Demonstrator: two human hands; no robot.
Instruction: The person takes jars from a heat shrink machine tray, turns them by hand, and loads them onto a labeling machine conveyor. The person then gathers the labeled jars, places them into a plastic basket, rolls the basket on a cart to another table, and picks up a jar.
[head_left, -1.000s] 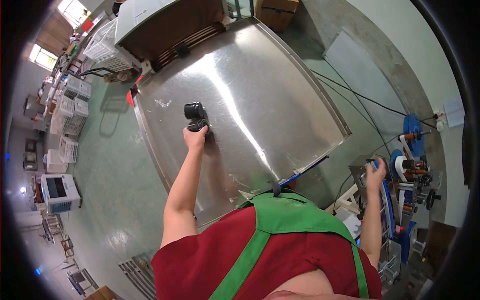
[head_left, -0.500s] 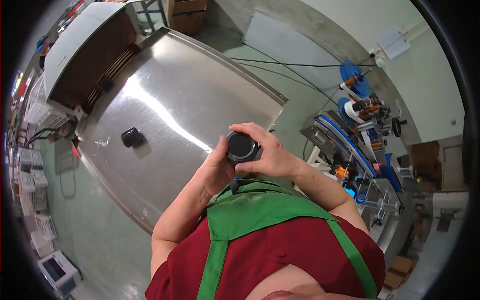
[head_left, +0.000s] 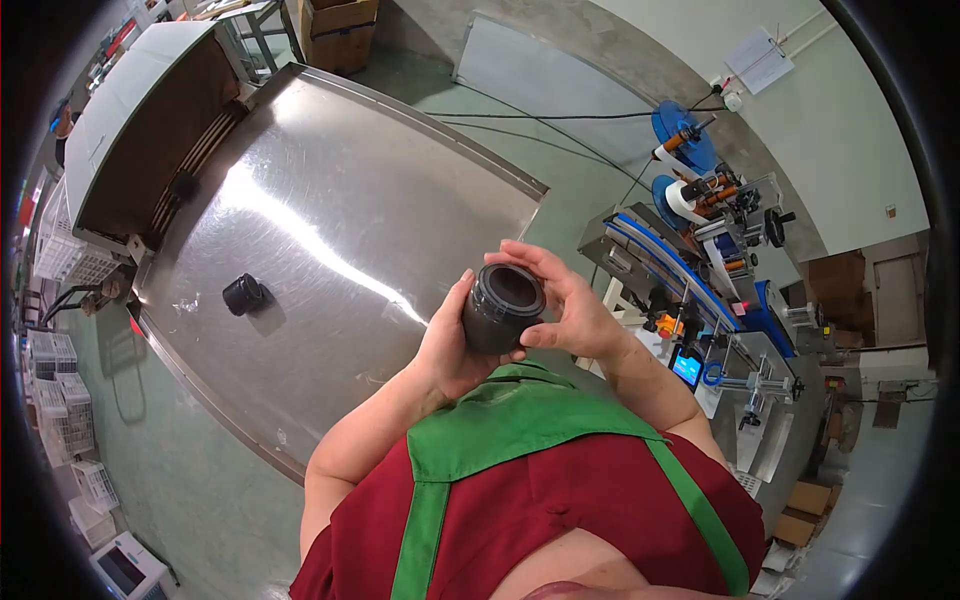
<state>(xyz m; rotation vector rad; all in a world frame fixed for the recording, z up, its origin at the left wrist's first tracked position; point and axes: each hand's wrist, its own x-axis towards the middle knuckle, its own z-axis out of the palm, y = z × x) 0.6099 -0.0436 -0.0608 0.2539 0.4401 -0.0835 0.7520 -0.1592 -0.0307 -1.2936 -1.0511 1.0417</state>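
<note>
Close in front of my green apron [head_left: 520, 420], a dark jar [head_left: 495, 325] is held between both hands, tilted so its ringed round end and its side face me. My left hand [head_left: 448, 335] wraps the jar's left side, its thumb along the wall. My right hand [head_left: 575, 312] closes on the other side, with fingers behind the rim and the thumb near the front. Whether the round end is an open mouth or a recessed lid I cannot make out. Farther left, a second small black jar [head_left: 240, 295] lies on its side on the metal table [head_left: 370, 180].
A covered machine opening [head_left: 150, 150] stands at the table's far left end. To the right is a machine with blue reels [head_left: 685, 135] and a small lit screen [head_left: 687, 368]. White crates [head_left: 75, 415] stack at left, and a cardboard box [head_left: 340, 35] stands behind.
The jar has been turned in my hands: its flat black round face pointed up before, and now its side and ringed end show. The view has shifted slightly.
</note>
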